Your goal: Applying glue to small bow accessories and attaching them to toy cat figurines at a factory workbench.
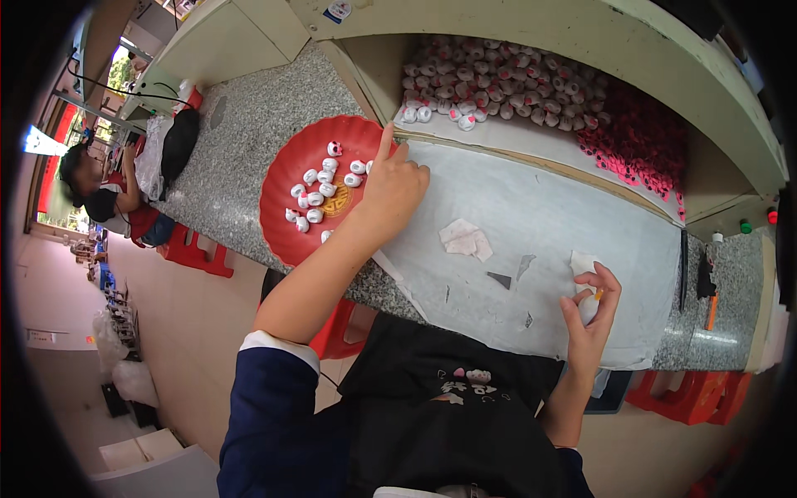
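Note:
My left hand (397, 189) is over the right rim of a red scalloped plate (278, 203), its index finger stretched out and the other fingers partly bent. Nothing shows in its grip, though its underside is hidden. Small white figures (315, 198) with pink or red marks lie in the plate, some close to this hand. My right hand (591, 319) is closed round a small white bottle (589, 310) with an orange-yellow tip, held above the white sheet (531, 216). A crumpled tissue (583, 262) lies just beyond it.
Another crumpled tissue (466, 239) and a dark grey flake (499, 280) lie on the sheet. A shelf holds many white figures (506, 83) and a pink heap (635, 141). An orange-handled tool (711, 312) lies at right. A person (112, 195) sits far left.

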A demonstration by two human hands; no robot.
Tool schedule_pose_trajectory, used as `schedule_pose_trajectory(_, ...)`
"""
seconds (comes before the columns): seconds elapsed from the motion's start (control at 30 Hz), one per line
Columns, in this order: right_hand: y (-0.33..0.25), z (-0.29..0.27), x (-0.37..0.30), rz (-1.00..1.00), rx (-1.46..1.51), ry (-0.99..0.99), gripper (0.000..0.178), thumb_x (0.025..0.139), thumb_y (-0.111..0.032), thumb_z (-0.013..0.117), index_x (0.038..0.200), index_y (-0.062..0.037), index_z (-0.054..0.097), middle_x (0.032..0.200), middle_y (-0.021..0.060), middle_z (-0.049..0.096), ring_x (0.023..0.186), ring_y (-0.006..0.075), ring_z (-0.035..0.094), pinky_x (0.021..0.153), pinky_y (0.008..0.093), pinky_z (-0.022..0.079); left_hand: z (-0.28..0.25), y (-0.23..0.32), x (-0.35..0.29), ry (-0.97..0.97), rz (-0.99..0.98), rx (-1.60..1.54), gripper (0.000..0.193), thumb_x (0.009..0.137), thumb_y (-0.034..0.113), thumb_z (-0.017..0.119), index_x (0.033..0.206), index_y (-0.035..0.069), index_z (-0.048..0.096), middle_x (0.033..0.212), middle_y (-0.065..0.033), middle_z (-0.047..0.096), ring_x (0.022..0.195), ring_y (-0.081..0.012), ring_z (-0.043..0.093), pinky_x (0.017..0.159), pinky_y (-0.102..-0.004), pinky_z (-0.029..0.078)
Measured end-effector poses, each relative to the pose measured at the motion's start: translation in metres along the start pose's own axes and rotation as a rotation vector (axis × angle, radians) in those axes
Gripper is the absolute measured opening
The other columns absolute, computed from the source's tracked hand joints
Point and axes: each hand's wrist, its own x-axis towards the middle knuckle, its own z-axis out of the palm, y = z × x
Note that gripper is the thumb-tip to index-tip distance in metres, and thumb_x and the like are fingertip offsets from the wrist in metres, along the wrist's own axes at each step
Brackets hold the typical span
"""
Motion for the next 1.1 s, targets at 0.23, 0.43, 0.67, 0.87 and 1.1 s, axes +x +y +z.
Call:
schedule_pose_trajectory(0.23,0.005,-0.008,-0.008,0.049,0.315,-0.066,0.032,0.065,0.006,0.047,0.095,-0.0023,0.038,0.098,0.0097,0.036,0.076,0.0147,0.044,0.058,0.0221,0.040,-0.040,0.044,-0.016,0.159,-0.134,-1.437,0.026,0.064,-0.004,0.060,0.089,0.001,0.055,0.089,-0.0069,0.050,0.085,-0.0156,0.049,0.070,-0.0270,0.042)
schedule_pose_trajectory(0.43,-0.018,0.010,-0.009,0.049,0.232,-0.175,0.029,0.067,-0.004,0.047,0.095,0.0012,0.038,0.097,0.0109,0.036,0.073,0.0177,0.048,0.049,0.0253,0.044,-0.026,0.098,-0.037,0.085,-0.401,-2.451,0.031,0.069,-0.006,0.056,0.099,-0.001,0.049,0.094,-0.0065,0.051,0.086,-0.0134,0.049,0.073,-0.0238,0.041)
schedule_pose_trajectory(0.67,-0.030,0.012,-0.015,-0.055,0.359,-0.055,0.025,0.065,0.003,0.052,0.086,-0.0012,0.039,0.090,0.0074,0.038,0.075,0.0155,0.046,0.050,0.0224,0.043,-0.027,0.117,-0.056,0.235,-0.446,-2.543,0.034,0.073,-0.002,0.052,0.107,-0.001,0.046,0.098,-0.0096,0.052,0.088,-0.0174,0.051,0.079,-0.0303,0.040)
schedule_pose_trajectory(0.87,-0.043,0.025,-0.013,-0.091,0.632,0.169,0.032,0.061,-0.005,0.064,0.082,-0.0060,0.039,0.082,0.0052,0.037,0.067,0.0114,0.039,0.055,0.0204,0.038,-0.033,0.114,-0.063,0.290,-0.390,-2.541,0.036,0.072,-0.004,0.052,0.107,-0.001,0.043,0.101,-0.0129,0.050,0.090,-0.0194,0.051,0.080,-0.0337,0.041)
schedule_pose_trajectory(1.1,-0.043,0.038,-0.026,-0.524,0.063,0.117,0.041,0.060,-0.026,0.072,0.082,-0.0077,0.042,0.074,0.0056,0.043,0.056,0.0112,0.042,0.052,0.0213,0.039,-0.034,0.113,-0.070,0.289,-0.364,-2.512,0.036,0.071,-0.006,0.053,0.105,-0.001,0.042,0.101,-0.0152,0.050,0.092,-0.0194,0.051,0.080,-0.0321,0.041)
